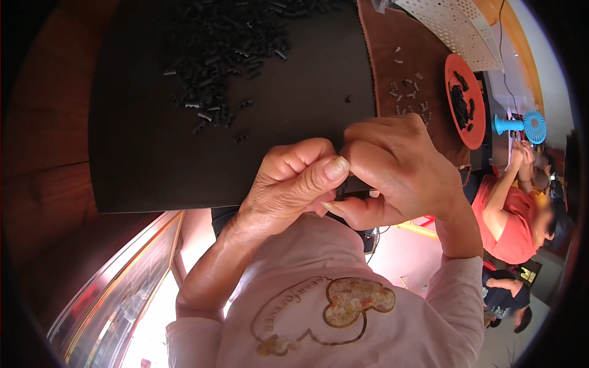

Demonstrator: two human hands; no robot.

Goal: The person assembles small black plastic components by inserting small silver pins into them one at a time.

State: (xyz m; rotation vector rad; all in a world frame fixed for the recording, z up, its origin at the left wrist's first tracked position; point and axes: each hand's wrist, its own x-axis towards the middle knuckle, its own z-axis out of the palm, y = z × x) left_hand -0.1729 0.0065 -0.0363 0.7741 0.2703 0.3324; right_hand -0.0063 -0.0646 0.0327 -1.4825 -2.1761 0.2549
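Black mat (pixel 184 165) had its near edge close to our left wrist, and its bare part gave open room at our left. Near this edge, our left hand (pixel 279 181) and right hand (pixel 402 168) met, both with curled fingers, the right thumb standing apart from its forefinger. One small black piece (pixel 342 189) was between their fingertips, mostly hidden; which hand gripped it, we could not tell. Farther lay a heap of black pieces (pixel 227 58); at right, brown cloth (pixel 386 37) carried springs (pixel 411 95), then came a red plate (pixel 478 104) and a blue fan (pixel 535 127).
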